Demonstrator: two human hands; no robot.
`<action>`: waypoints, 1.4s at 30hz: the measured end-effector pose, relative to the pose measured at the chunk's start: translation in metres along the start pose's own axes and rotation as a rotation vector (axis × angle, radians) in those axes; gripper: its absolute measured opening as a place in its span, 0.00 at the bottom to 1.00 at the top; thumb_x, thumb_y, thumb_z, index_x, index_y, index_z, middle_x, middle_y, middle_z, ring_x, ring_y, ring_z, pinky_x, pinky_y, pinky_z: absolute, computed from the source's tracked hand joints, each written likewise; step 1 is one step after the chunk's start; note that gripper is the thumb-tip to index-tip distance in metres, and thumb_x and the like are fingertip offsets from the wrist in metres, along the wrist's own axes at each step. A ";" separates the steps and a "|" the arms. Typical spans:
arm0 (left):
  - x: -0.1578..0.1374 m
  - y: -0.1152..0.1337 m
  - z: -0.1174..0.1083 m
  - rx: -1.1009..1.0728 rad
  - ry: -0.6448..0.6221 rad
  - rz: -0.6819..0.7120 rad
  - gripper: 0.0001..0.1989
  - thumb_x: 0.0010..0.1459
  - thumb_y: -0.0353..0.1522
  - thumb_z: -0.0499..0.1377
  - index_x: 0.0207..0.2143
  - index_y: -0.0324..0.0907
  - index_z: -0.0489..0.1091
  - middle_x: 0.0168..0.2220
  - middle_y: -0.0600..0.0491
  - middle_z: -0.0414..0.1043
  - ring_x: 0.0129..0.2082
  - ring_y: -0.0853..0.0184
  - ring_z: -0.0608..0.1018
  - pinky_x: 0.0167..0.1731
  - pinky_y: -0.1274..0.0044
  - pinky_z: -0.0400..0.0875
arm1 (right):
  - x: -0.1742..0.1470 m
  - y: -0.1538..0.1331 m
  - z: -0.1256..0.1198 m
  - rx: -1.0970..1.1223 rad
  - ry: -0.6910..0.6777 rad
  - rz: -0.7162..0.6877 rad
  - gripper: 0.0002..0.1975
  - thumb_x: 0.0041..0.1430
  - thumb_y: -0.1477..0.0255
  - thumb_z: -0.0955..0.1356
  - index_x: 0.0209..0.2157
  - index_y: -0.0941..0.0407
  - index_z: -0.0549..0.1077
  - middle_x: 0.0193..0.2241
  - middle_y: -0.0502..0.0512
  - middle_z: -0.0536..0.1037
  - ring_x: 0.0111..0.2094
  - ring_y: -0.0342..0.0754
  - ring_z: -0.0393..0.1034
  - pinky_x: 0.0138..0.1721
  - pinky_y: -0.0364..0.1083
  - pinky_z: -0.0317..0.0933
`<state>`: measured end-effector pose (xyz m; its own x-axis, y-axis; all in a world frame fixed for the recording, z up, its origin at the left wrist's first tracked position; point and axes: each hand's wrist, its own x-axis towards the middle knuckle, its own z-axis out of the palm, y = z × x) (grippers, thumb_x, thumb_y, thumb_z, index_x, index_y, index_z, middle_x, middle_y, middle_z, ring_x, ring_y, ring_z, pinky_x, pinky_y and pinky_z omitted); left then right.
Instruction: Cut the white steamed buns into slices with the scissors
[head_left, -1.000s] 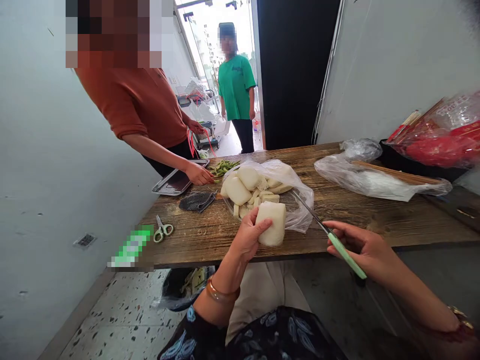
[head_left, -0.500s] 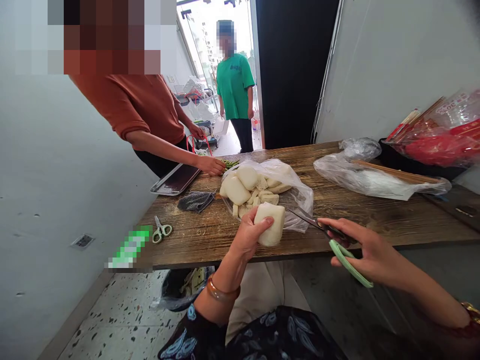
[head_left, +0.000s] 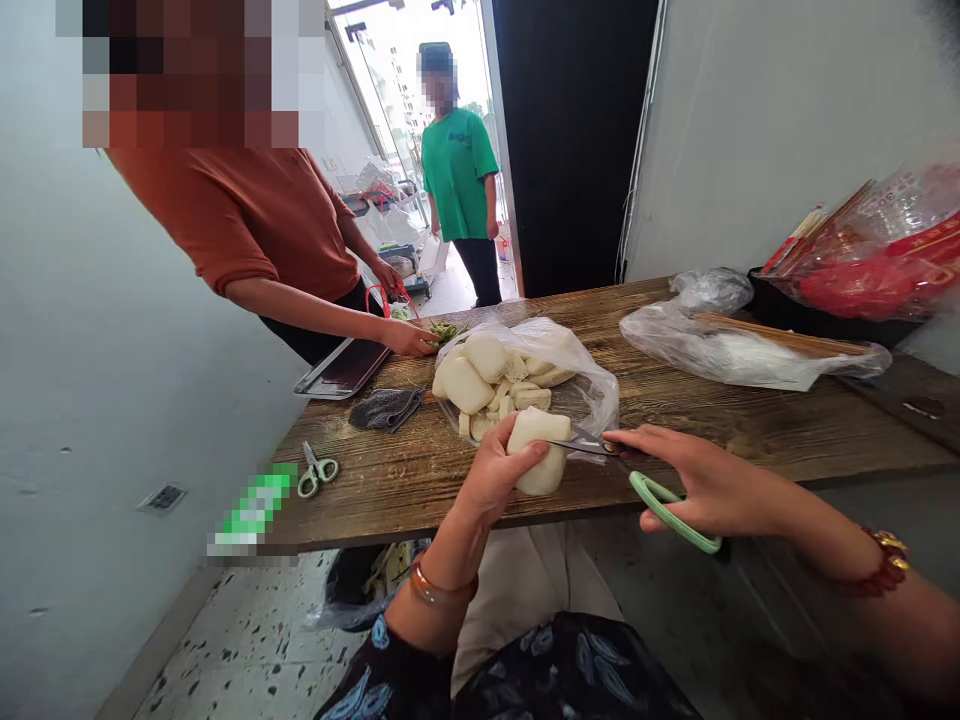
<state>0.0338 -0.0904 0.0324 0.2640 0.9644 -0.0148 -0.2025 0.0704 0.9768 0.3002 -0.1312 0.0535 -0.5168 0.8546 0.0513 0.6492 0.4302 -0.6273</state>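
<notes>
My left hand point(head_left: 491, 475) grips a white steamed bun point(head_left: 541, 468) over the table's front edge, thumb across its face. In my right hand point(head_left: 705, 480) is a pair of scissors point(head_left: 667, 512) with light green handles. Its blades are apart and lie at the bun's right side, one across the front of it; whether they have cut in, I cannot tell. Just behind the bun lies a clear plastic bag point(head_left: 600, 385), spread open, with several whole buns point(head_left: 466, 382) and cut pieces point(head_left: 531, 398) in it.
On the wooden table point(head_left: 397, 470) lie other scissors point(head_left: 318, 470), a grey cloth point(head_left: 386, 408), a tray point(head_left: 341, 368) and bagged skewers point(head_left: 780, 335). A co-worker's hand point(head_left: 409, 337) touches green vegetables point(head_left: 446, 335). Another person point(head_left: 459, 175) stands by the doorway. Below the table is a lined bin point(head_left: 360, 580).
My right hand has moved left with the scissors, bringing the blades from beside the bun onto it. My left hand keeps its grip. The whole view has shifted slightly.
</notes>
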 end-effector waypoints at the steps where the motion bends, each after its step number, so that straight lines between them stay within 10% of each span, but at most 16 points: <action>1: 0.000 0.000 0.000 0.008 0.003 -0.001 0.25 0.41 0.43 0.72 0.40 0.39 0.77 0.34 0.50 0.76 0.32 0.66 0.73 0.33 0.78 0.65 | 0.001 0.000 -0.001 -0.001 -0.004 -0.004 0.42 0.49 0.62 0.75 0.65 0.51 0.62 0.54 0.62 0.73 0.53 0.61 0.69 0.54 0.57 0.64; 28: 0.012 -0.010 -0.004 -0.016 -0.044 -0.029 0.28 0.41 0.43 0.73 0.44 0.39 0.76 0.38 0.49 0.78 0.34 0.66 0.75 0.34 0.79 0.68 | 0.018 0.002 -0.009 0.056 -0.114 -0.037 0.48 0.45 0.55 0.77 0.64 0.58 0.64 0.48 0.63 0.76 0.46 0.59 0.72 0.49 0.54 0.66; 42: 0.016 -0.007 -0.004 -0.010 -0.059 -0.040 0.26 0.41 0.42 0.73 0.41 0.38 0.76 0.35 0.49 0.78 0.32 0.66 0.75 0.32 0.78 0.68 | 0.022 0.017 0.001 0.071 0.089 -0.104 0.24 0.56 0.62 0.71 0.53 0.55 0.77 0.38 0.57 0.84 0.36 0.54 0.77 0.39 0.48 0.69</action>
<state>0.0358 -0.0747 0.0247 0.3267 0.9443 -0.0406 -0.2005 0.1111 0.9734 0.2995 -0.1055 0.0433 -0.5256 0.8302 0.1860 0.5520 0.4991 -0.6680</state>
